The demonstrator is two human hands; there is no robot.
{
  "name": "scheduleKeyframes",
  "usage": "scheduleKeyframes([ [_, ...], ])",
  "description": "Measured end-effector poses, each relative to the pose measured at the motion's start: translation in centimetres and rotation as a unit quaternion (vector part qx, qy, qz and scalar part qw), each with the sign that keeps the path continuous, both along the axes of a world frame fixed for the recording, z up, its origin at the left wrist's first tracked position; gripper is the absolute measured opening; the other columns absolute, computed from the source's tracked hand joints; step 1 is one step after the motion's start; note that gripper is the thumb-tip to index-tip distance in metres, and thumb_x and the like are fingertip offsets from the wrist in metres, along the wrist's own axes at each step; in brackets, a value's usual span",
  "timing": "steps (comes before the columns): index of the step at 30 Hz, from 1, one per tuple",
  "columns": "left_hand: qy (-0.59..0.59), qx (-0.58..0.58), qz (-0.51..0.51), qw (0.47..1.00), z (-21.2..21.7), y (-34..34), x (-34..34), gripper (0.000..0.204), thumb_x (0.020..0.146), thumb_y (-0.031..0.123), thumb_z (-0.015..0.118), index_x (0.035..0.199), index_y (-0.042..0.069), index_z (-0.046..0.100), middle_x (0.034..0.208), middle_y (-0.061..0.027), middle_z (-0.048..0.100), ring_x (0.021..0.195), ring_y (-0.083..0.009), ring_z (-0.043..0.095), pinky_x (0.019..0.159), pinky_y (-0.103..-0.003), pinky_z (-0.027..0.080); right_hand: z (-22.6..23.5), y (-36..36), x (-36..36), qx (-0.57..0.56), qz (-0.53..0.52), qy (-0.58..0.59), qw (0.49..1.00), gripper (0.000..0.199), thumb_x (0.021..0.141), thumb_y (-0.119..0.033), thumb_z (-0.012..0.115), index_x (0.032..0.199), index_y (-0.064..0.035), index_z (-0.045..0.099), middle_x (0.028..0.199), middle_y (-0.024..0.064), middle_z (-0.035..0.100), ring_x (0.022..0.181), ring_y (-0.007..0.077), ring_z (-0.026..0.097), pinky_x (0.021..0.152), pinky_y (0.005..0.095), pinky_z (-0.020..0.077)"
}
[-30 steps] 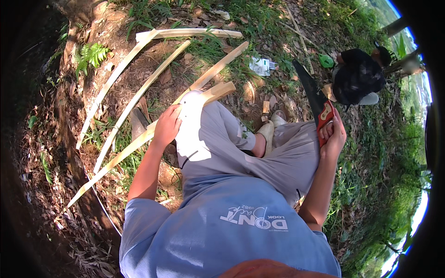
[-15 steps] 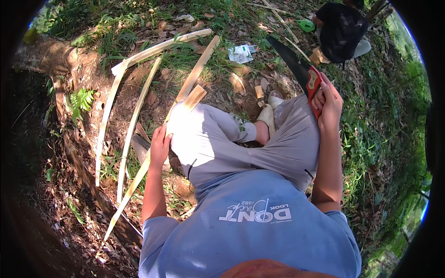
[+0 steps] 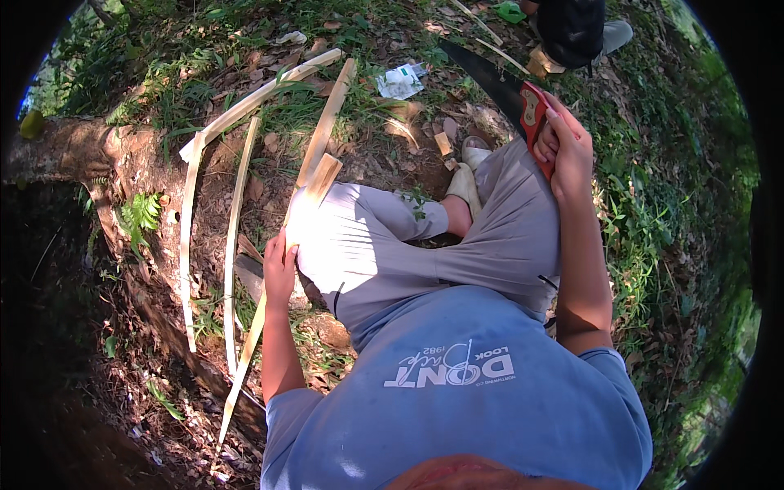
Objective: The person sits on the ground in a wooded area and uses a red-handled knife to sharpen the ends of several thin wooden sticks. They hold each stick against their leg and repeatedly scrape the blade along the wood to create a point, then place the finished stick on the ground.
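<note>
My right hand [image 3: 566,147] is closed around the red handle of a hand saw [image 3: 532,114]. Its dark blade points up and to the left, away from my right knee. Beside my left knee, my left hand [image 3: 279,265] grips a long pale wooden strip [image 3: 328,114]. One end of that strip reaches the grass ahead, the other slants down towards the lower left. A short wooden piece [image 3: 324,173] rests at my left knee against the strip. Where the strip passes under my fingers and knee, it is partly hidden.
Two more thin strips [image 3: 237,237] [image 3: 189,245] and a pale length of wood [image 3: 261,96] lie to the left. A tree trunk or root [image 3: 122,151] runs behind them. Further off are a plastic packet [image 3: 400,82] and another person [image 3: 569,33]. Small wood offcuts [image 3: 443,144] lie near my feet.
The whole view has shifted and turned slightly, so the other person shows less at the top edge. Both hands keep their holds on the saw and the strip.
</note>
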State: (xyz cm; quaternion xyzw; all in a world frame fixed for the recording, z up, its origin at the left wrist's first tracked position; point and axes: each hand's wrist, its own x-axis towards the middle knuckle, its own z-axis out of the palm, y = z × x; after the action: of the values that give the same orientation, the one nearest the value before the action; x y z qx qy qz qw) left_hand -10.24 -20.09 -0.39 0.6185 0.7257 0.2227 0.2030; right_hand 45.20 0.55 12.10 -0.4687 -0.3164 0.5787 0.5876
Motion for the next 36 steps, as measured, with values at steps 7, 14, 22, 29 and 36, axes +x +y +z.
scheduleKeyframes([
  [7,0.006,-0.004,0.0,1.0,0.2,0.0,0.2,0.054,0.107,0.012,0.066,0.158,-0.001,0.052,0.133,-0.0179,0.063,0.121,-0.034,0.063,0.106,-0.04,0.05,-0.1,0.0,0.3,-0.006,-0.005,0.007,1.0,0.047,0.112,-0.013,0.057,0.156,0.0042,0.053,0.07,-0.007,0.039,0.057,0.004,0.036,0.055,0.0243,0.0337],
  [14,0.001,0.001,-0.002,1.0,0.2,-0.4,0.1,0.053,0.107,0.01,0.065,0.158,0.0,0.053,0.131,-0.0184,0.064,0.119,-0.0343,0.063,0.104,-0.039,0.05,0.0,0.0,0.2,-0.015,-0.005,0.008,1.0,0.049,0.111,-0.013,0.057,0.157,0.0044,0.052,0.068,-0.0067,0.039,0.057,0.0046,0.037,0.055,0.0249,0.0342],
  [22,-0.001,-0.027,-0.002,1.0,2.0,0.5,0.9,0.056,0.106,0.018,0.069,0.156,0.0,0.051,0.139,-0.0224,0.063,0.127,-0.0397,0.062,0.108,-0.044,0.049,0.4,-0.1,0.6,-0.014,-0.004,0.004,1.0,0.049,0.111,-0.013,0.056,0.157,0.0041,0.052,0.069,-0.0066,0.039,0.057,0.005,0.037,0.056,0.0249,0.0353],
  [29,0.004,-0.129,0.004,0.992,2.4,1.3,-0.3,0.047,0.105,0.027,0.069,0.138,-0.003,0.054,0.127,-0.0295,0.066,0.119,-0.0471,0.065,0.101,-0.051,0.051,-0.3,0.1,0.8,-0.016,-0.009,0.014,1.0,0.05,0.111,-0.012,0.058,0.157,0.0043,0.052,0.07,-0.0064,0.041,0.058,0.0048,0.037,0.054,0.0246,0.0362],
  [36,0.082,-0.034,-0.025,0.996,-0.1,0.3,-0.1,0.037,0.106,0.023,0.066,0.128,-0.004,0.053,0.11,-0.0317,0.07,0.102,-0.0532,0.068,0.085,-0.056,0.053,0.0,-0.1,0.8,-0.011,-0.015,0.027,0.999,0.048,0.111,-0.013,0.061,0.155,0.0043,0.054,0.07,-0.0072,0.041,0.058,0.0041,0.037,0.053,0.0236,0.0354],
])
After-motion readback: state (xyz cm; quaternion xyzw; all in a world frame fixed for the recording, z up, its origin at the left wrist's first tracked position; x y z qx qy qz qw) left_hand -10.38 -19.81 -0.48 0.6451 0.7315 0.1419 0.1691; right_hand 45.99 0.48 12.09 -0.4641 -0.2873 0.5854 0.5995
